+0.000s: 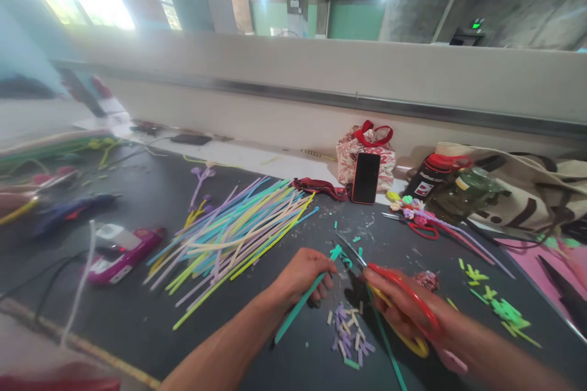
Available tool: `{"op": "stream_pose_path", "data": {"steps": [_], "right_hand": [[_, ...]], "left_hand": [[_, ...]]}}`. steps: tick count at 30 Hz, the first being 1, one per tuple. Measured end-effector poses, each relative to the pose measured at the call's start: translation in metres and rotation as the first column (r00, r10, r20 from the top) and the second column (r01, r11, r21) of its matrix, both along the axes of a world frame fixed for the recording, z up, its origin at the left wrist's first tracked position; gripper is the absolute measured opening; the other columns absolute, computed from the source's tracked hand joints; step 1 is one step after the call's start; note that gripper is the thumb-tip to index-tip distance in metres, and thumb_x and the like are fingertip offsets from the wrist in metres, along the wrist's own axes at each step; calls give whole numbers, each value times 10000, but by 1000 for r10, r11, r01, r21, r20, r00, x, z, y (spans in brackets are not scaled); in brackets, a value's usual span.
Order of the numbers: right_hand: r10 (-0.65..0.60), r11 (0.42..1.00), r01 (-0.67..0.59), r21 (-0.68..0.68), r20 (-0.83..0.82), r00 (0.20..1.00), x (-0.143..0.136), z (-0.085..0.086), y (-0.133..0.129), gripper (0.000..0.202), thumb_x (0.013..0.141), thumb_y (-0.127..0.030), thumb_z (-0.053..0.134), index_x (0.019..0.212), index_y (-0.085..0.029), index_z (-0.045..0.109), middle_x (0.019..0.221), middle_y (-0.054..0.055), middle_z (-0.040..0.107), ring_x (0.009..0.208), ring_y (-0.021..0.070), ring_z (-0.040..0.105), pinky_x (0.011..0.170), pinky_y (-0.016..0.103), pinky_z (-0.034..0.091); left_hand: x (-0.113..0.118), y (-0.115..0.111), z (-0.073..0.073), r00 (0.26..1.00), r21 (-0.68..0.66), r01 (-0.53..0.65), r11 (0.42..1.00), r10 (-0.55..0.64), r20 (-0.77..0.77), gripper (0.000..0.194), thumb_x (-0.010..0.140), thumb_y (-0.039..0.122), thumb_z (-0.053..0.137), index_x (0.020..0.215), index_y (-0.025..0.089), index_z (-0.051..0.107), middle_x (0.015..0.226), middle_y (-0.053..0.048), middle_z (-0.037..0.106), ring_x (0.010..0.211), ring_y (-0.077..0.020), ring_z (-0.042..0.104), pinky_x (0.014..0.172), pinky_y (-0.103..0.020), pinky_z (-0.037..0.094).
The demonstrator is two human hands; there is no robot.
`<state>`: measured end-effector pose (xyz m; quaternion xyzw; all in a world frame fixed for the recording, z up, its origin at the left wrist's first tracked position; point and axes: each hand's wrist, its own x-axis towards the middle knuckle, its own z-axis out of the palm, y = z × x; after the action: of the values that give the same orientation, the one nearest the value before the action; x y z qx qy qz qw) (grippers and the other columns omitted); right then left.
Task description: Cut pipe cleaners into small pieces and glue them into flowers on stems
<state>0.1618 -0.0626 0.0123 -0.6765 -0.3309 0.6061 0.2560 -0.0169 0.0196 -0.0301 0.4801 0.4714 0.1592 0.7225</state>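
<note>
Mixed Pastels Showing Against Dark Grey Table (137, 324)

The held strip (298, 308) is showing teal. The scissors (406, 284) are presenting red and yellow handles. The bundle of strips (238, 229) is mixing yellow, blue, lilac and cream; the pile of short pieces (350, 335) is showing chiefly lilac and cream. The fabric bag (346, 156) is bearing a red print on a pale ground.

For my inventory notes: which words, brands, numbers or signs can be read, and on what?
No text reads with certainty.
Black bottle: white lettering and label, too small and blurred.
Green bottle: pale label, too small.
Tote bag: large dark marks, not legible.
Green lit sign: too blurred.
</note>
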Motion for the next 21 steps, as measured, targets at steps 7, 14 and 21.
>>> {"op": "stream_pose_path", "data": {"steps": [7, 14, 21], "right_hand": [[208, 978, -208, 29, 0, 978, 2, 0, -18, 480, 784, -632, 396, 692, -172, 494, 481, -50, 474, 375, 71, 478, 379, 171, 410], [239, 967, -240, 83, 24, 971, -9, -3, -13, 448, 790, -628, 387, 732, -190, 462, 481, -66, 459, 367, 59, 442, 349, 141, 360], [187, 979, -182, 90, -56, 981, -10, 0, -4, 383, 778, -581, 463, 768, -199, 436, 554, -86, 402, 344, 10, 278, 293, 97, 207]], "left_hand": [[2, -3, 6, 998, -1, -8, 1000, 8, 54, 232, 631, 352, 532, 688, 131, 578, 459, 22, 544, 317, -85, 463, 303, -180, 319], [6, -9, 11, 998, -8, 11, 1000, -10, 60, 208, 649, 321, 507, 689, 130, 580, 444, 23, 543, 313, -74, 464, 302, -157, 302], [6, -6, 4, 999, -24, 10, 1000, -9, 45, 213, 643, 320, 514, 698, 129, 590, 459, 13, 557, 321, -87, 478, 303, -169, 312]]}}
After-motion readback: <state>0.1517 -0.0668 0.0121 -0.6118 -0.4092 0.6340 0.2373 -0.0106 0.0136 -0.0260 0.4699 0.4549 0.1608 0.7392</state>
